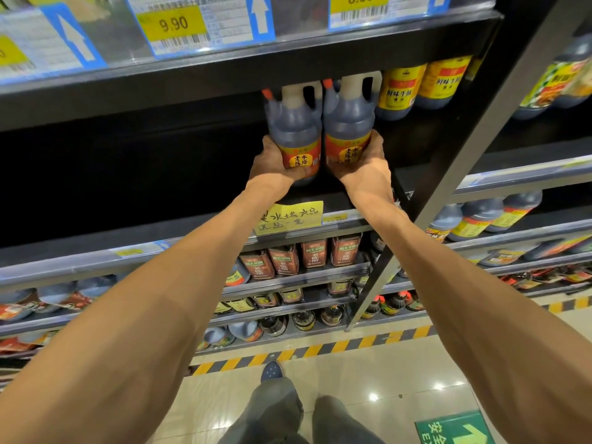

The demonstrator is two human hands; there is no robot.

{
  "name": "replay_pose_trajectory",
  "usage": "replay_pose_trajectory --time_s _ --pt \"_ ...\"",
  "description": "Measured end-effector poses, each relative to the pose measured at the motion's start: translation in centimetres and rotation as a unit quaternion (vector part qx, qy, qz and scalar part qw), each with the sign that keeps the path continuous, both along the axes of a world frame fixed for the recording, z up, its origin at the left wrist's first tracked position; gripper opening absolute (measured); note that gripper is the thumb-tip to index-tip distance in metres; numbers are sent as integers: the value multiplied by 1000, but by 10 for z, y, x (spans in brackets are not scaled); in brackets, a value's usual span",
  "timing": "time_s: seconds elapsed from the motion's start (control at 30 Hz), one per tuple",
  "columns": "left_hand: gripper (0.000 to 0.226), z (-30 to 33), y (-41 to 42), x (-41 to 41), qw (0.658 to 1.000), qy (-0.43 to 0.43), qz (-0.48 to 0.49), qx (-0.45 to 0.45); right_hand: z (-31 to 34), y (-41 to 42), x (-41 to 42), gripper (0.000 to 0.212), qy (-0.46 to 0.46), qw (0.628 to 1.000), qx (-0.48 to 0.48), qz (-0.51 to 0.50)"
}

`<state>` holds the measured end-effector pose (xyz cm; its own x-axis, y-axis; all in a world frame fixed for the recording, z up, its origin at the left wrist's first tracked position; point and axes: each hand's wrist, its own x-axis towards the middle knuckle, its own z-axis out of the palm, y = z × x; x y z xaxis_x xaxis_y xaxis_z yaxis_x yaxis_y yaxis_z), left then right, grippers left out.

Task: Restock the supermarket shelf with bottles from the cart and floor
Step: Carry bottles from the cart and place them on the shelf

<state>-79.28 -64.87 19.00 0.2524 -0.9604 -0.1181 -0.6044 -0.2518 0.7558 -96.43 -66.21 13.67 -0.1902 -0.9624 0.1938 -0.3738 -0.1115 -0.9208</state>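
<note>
Two dark bottles (322, 129) are gripped low, one by each hand, left hand (272, 165) and right hand (368, 161), at the shelf (192, 219) lip, where either could be tipped off the near edge

Pretty bright overall, lit from overhead store lights. Small white glare spots on the glossy floor tiles (374, 397) around 5 o'clock. Deep black shadow inside the shelf bay (128, 174) at 9 o'clock, no detail visible there. Soft and smeared price tags (173, 25) toward 12. Heavy wide-angle bending at the edges, shelf lines curving, black upright post (480, 149) leaning hard at 2 o'clock.
</note>
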Motion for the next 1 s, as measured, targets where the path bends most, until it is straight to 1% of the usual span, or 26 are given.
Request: replay_pose_trajectory --time_s 0.13,0.27,0.4,0.47,0.53,0.6,0.63,0.73,0.8,0.9,0.93,1.0 --pt "80 4 4 -4 1000 -1 10 7 2 2 1 87 -9 1000 5 5" --pt "85 7 13 -3 1000 2 13 10 3 1 -1 82 -8 1000 17 4" --pt "81 3 41 0 999 -4 -6 -47 4 1 -3 83 13 999 30 6" --pt "78 3 57 7 997 -38 -7 -71 6 1 -1 88 8 999 31 13" --pt "74 5 75 19 993 -79 -3 -87 11 4 0 98 19 999 45 19" --pt "75 7 95 35 989 -94 -11 -115 19 10 2 105 51 996 72 19" --pt "75 9 107 43 987 -105 -15 -123 24 15 3 105 72 994 78 16" --pt "71 8 140 73 981 -145 -18 -127 31 36 8 89 103 993 53 9" --pt "69 6 160 95 976 -177 -18 -123 33 50 17 84 157 986 46 4" --pt "69 3 193 134 964 -240 -9 -110 45 77 48 83 254 966 52 4" --pt "69 2 205 149 960 -261 -2 -106 52 89 64 83 267 962 51 13" --pt "71 -1 232 180 951 -294 15 -97 64 114 98 81 284 957 16 46"
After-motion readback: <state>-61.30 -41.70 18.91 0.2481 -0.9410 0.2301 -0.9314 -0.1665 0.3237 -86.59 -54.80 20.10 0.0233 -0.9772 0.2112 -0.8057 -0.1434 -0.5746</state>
